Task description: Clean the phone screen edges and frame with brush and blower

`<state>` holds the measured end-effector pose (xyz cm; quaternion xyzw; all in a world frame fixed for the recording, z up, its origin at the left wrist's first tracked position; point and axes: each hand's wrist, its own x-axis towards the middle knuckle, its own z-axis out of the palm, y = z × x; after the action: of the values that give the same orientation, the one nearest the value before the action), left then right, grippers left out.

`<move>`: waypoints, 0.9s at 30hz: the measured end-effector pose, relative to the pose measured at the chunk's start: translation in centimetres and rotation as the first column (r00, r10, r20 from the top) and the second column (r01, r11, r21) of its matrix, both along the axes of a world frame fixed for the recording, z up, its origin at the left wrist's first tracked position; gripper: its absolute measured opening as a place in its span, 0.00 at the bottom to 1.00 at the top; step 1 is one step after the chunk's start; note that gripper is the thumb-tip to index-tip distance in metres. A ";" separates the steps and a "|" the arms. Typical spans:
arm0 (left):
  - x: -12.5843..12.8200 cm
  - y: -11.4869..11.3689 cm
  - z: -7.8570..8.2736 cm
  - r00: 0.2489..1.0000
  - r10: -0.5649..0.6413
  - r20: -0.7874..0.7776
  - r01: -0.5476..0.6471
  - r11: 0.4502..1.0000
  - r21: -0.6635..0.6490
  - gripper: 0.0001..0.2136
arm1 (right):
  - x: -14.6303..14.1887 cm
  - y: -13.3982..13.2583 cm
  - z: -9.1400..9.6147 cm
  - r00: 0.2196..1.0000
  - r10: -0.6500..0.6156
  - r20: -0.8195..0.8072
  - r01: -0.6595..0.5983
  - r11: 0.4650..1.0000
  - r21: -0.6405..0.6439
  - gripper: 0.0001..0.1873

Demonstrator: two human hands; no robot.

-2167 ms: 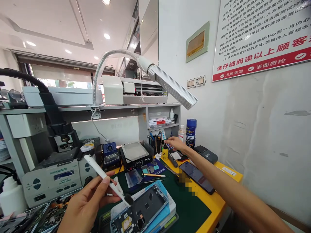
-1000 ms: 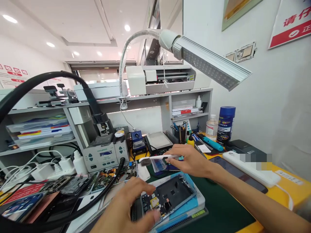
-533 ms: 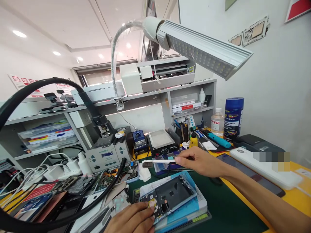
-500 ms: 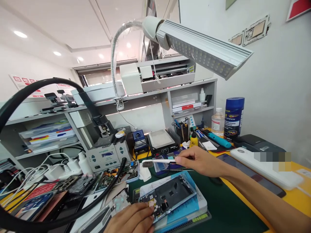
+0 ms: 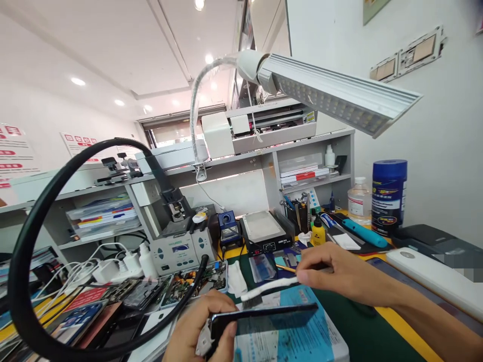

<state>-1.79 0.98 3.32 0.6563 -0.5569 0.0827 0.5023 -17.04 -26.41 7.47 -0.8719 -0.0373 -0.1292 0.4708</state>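
Note:
My left hand [image 5: 207, 327] grips one end of an opened phone [image 5: 271, 319], tipped up on its edge so its thin side and dark face show. Its inner parts are turned from view. Between the thumb and fingers of my right hand [image 5: 332, 274] is the white handle of a brush [image 5: 273, 286]. Dark bristles point down just behind the phone's upper edge; I cannot tell whether they touch it. Beneath the phone lies a blue-and-white box [image 5: 320, 327] on a green mat [image 5: 343, 314].
A black hose [image 5: 22, 251] loops across the left side from a grey hot-air station [image 5: 184, 254]. Phone parts and boards crowd the left. At the back stand a heating plate [image 5: 264, 226] and a yellow bottle [image 5: 318, 234]. An LED lamp [image 5: 339, 95] hangs overhead.
My left hand has lifted the phone off the box and tilted it upright. The brush has come down close to the phone. The camera view has shifted left.

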 end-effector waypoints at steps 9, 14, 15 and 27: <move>1.3 0.2 4.8 0.899 0.084 -0.429 -0.032 0.991 0.128 0.09 | 0.4 0.7 -1.2 0.999 0.034 -0.043 -0.025 0.976 0.215 0.20; 0.2 -1.3 5.1 0.840 0.001 -0.542 0.014 1.000 0.024 0.10 | 1.2 1.4 -2.1 0.994 0.066 -0.089 -0.013 0.865 0.501 0.23; 0.1 -1.6 4.9 0.816 -0.016 -0.578 0.021 1.000 0.002 0.12 | 1.3 1.5 -2.2 0.994 0.065 -0.086 -0.006 0.827 0.562 0.23; 0.0 -3.9 4.1 0.622 -0.134 -0.771 0.025 0.988 -0.151 0.16 | 1.1 3.0 -3.0 0.995 0.066 -0.082 -0.028 0.917 0.399 0.21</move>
<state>-1.83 -2.88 7.41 0.5692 -0.3071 -0.1967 0.7369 -15.96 -23.40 4.42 -0.7622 -0.0091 -0.0820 0.6421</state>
